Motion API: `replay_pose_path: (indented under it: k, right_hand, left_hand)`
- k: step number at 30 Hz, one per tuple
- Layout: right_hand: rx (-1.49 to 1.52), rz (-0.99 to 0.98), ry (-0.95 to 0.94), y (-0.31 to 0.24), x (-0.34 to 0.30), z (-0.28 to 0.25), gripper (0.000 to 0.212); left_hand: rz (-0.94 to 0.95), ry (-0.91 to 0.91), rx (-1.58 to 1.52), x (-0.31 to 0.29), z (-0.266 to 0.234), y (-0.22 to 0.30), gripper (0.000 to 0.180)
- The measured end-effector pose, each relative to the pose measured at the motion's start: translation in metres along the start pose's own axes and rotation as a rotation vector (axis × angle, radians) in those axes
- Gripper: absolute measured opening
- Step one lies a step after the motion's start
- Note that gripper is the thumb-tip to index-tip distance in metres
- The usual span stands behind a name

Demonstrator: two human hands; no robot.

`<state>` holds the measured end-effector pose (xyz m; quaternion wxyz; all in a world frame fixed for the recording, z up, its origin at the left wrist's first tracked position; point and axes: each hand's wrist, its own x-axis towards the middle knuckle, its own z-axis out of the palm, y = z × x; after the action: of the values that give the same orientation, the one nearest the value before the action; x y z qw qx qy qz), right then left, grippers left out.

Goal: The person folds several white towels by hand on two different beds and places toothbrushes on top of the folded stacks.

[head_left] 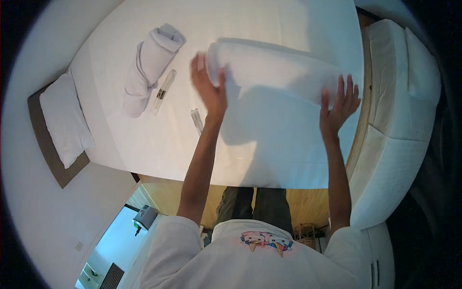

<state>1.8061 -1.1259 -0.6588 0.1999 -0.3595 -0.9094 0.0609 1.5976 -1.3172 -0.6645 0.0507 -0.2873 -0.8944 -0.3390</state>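
A long white towel [274, 67], folded or rolled into a thick strip, lies crosswise on the white bed sheet [284, 161]. At its left end is my left hand [210, 89], thumb and fingers apart, slightly blurred. My right hand [340, 107] is spread at the opposite end, its fingertips by the towel's edge; whether either hand touches the cloth is hard to tell. Left of them rests a second white towel [155, 58], rolled up and laid aslant. Beside that roll is a slim clear packet [163, 91] with a dark label. Another small clear packet [197, 121] lies near my left forearm.
A white pillow [67, 120] sits at the bed's left end against a brown headboard [38, 120]. Along the right side runs a pale cushioned sofa [397, 115]. Wooden floor [166, 195] shows below the bed's near edge, with a wicker basket [306, 234] near my legs.
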Motion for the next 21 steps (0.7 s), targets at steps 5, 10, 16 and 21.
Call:
replay_pose_path:
  k: [5, 10, 16, 21]
  right_hand:
    - [0.73, 0.21, -0.508, -0.12, -0.104, -0.014, 0.014]
    - [0.671, 0.1, -0.657, -0.245, -0.163, 0.012, 0.037]
    - [0.44, 0.082, -0.519, -0.227, -0.187, 0.037, 0.041]
    - [0.275, 0.019, -0.297, -0.123, -0.163, 0.019, 0.025]
  left_hand:
    - [-0.203, 0.227, 0.417, -0.058, -0.062, -0.104, 0.047]
    - [-0.192, -0.112, 0.373, -0.043, -0.105, -0.182, 0.047]
    - [0.039, -0.048, 0.079, -0.046, -0.06, -0.121, 0.05]
    - [-0.542, -0.226, -0.675, -0.018, 0.011, -0.053, 0.062]
